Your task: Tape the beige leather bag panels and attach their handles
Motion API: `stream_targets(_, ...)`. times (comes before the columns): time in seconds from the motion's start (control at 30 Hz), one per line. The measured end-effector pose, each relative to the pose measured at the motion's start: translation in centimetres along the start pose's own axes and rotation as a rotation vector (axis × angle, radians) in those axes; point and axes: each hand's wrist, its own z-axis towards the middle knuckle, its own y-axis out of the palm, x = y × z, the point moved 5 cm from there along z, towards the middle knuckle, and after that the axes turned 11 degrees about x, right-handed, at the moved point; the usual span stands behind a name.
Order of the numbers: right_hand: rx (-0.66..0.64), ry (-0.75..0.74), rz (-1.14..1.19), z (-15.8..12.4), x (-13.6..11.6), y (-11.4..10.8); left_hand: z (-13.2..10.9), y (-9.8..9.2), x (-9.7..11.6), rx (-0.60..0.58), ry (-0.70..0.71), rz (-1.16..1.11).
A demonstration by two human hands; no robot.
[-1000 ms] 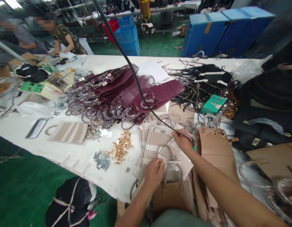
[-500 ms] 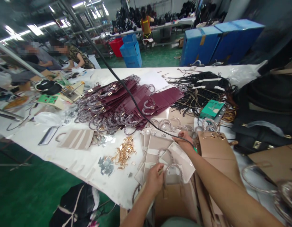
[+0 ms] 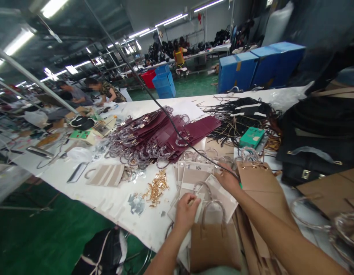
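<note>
My left hand (image 3: 187, 209) is closed in a pinch just left of a plastic-wrapped bag handle (image 3: 205, 187). Whatever lies between its fingertips is too small to make out. Farther up, my right hand (image 3: 227, 177) is closed at the top right corner of a beige bag panel (image 3: 195, 172) with a metal clasp; its fingertips are partly hidden. More pale panels (image 3: 223, 196) overlap under and between my hands. Closest to me stands a tan handbag piece (image 3: 215, 244) with an upright wrapped handle.
Gold metal fittings (image 3: 158, 187) and grey flat pieces (image 3: 136, 205) lie left. Burgundy bag panels (image 3: 156, 131) are piled behind, with black straps (image 3: 237, 114) and a green box (image 3: 252, 137) farther right. A dark cable (image 3: 171, 122) hangs across the table. Black bags (image 3: 320, 152) sit at right.
The view has tilted upward, so more ceiling lights show and the table sits lower. Both hands stay near the same pale panels. The fingers of my right hand look more tucked in.
</note>
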Motion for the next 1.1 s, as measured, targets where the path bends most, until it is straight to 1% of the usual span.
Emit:
stream_targets(0.03,-0.009,-0.005,0.086,-1.0,-1.2,-0.7,0.0,-0.2,0.4,0.013,0.032,0.023)
stream_targets(0.07,-0.051,-0.011,0.189,-2.2,-2.5,-1.3,0.0,-0.3,0.7,0.02,0.061,0.044)
stream_targets(0.13,-0.208,-0.056,0.377,-4.4,-5.6,-2.0,0.0,-0.3,1.1,0.021,0.115,0.078)
stream_targets(0.2,-0.356,-0.141,0.466,-6.1,-8.4,-2.6,0.0,0.0,1.3,0.004,0.142,0.103)
stream_targets(0.27,-0.408,-0.216,0.443,-6.8,-10.1,-3.1,-0.1,0.3,1.3,-0.028,0.139,0.118)
stream_targets(0.37,-0.424,-0.298,0.299,-6.6,-10.9,-3.5,-0.2,0.5,1.2,-0.082,0.108,0.123)
stream_targets(0.47,-0.48,-0.371,0.155,-6.2,-11.0,-3.1,-0.3,0.3,0.8,-0.128,0.108,0.115)
stream_targets(0.53,-0.516,-0.394,0.089,-6.3,-11.0,-2.5,-0.2,0.3,0.4,-0.158,0.161,0.149)
stream_targets(0.6,-0.519,-0.392,0.042,-6.4,-10.9,-1.7,0.0,0.2,0.1,-0.17,0.22,0.218)
stream_targets(0.67,-0.495,-0.371,0.014,-6.6,-10.6,-0.7,0.2,0.1,-0.3,-0.149,0.249,0.294)
stream_targets(0.73,-0.454,-0.344,0.008,-6.6,-9.8,0.3,0.4,0.0,-0.3,-0.1,0.275,0.352)
stream_targets(0.8,-0.384,-0.292,0.009,-6.1,-8.7,1.2,0.3,0.2,-0.1,-0.076,0.312,0.368)
stream_targets(0.83,-0.338,-0.237,0.02,-5.4,-7.9,1.6,0.1,0.3,0.0,-0.079,0.329,0.353)
stream_targets(0.9,-0.254,-0.074,0.089,-3.7,-6.2,2.3,-0.2,0.8,-0.1,-0.101,0.338,0.286)
stream_targets(0.93,-0.224,0.01,0.144,-2.8,-5.4,2.7,-0.2,1.0,-0.4,-0.105,0.312,0.242)
stream_targets(1.0,-0.2,0.12,0.239,-0.8,-4.5,3.7,0.0,1.5,-1.8,-0.083,0.187,0.15)
stream_targets(1.1,-0.192,0.15,0.231,1.5,-4.1,5.7,0.6,2.0,-4.7,-0.038,-0.078,0.039)
